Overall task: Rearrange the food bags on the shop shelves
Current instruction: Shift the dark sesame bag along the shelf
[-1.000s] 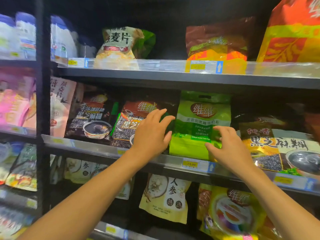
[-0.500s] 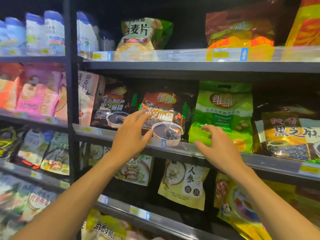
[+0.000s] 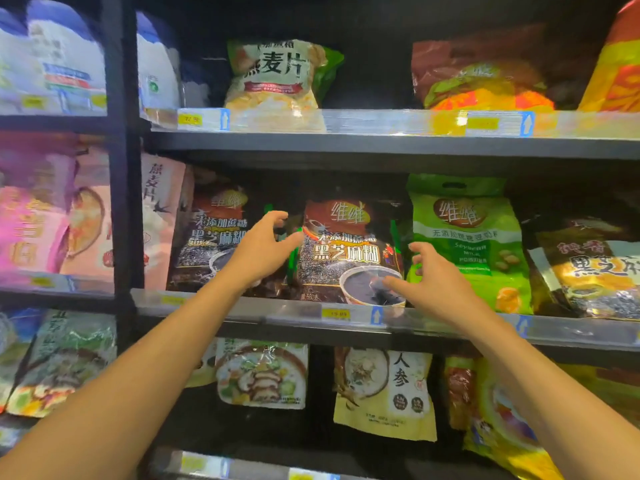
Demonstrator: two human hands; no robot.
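A dark brown black-sesame bag [image 3: 349,251] stands upright in the middle of the middle shelf [image 3: 294,311]. My left hand [image 3: 263,249] hovers at its left edge, fingers loosely spread, holding nothing. My right hand [image 3: 434,280] reaches toward its right side, fingers loosely curled, thumb over the bowl picture, gripping nothing. A second black-sesame bag [image 3: 214,237] stands to the left, partly behind my left hand. A green soybean milk powder bag [image 3: 467,237] stands to the right.
A pink oat bag [image 3: 161,216] leans by the black upright post [image 3: 121,150]. Another sesame bag [image 3: 588,268] sits far right. An oat bag [image 3: 277,77] and a red-brown bag [image 3: 481,77] sit on the top shelf; pouches [image 3: 384,393] hang below.
Both hands left the green bag and shifted left to either side of the middle black-sesame bag. The view also panned left.
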